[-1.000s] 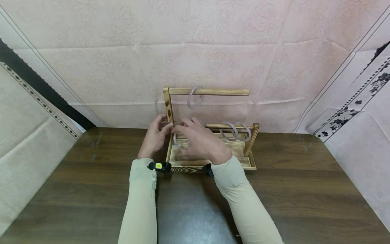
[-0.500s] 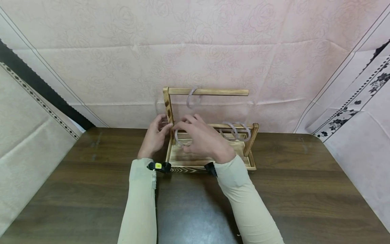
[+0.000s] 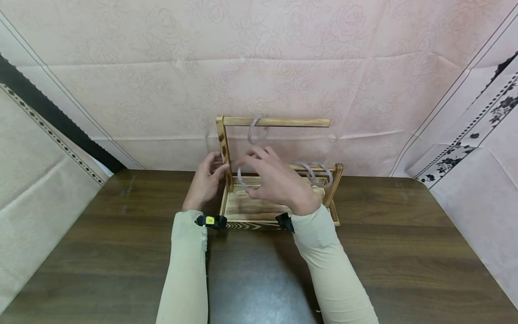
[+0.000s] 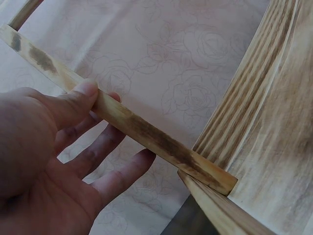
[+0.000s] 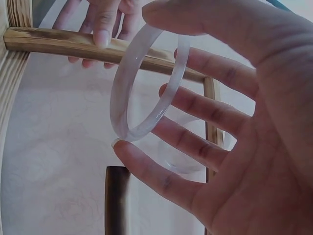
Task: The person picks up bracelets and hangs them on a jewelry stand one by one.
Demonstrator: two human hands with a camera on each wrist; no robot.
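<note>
Two hands: right hand (image 3: 281, 182) pinches bangle (image 3: 244, 176) beside post (image 3: 225, 148) gripped by left hand (image 3: 205, 182)

That pale see-through bangle (image 3: 243, 176) is up on edge, pinched by the right hand (image 3: 279, 184) just beside the wooden rack's post (image 3: 224, 148).

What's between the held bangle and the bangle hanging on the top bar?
Nothing solid: in the head view only backdrop shows between the held bangle, pinched by the right hand, and the hanging bangle on the top bar.

A makeshift recording booth: pink rose-patterned cloth (image 3: 259, 67) draped around a wooden table (image 3: 81, 252).
</note>
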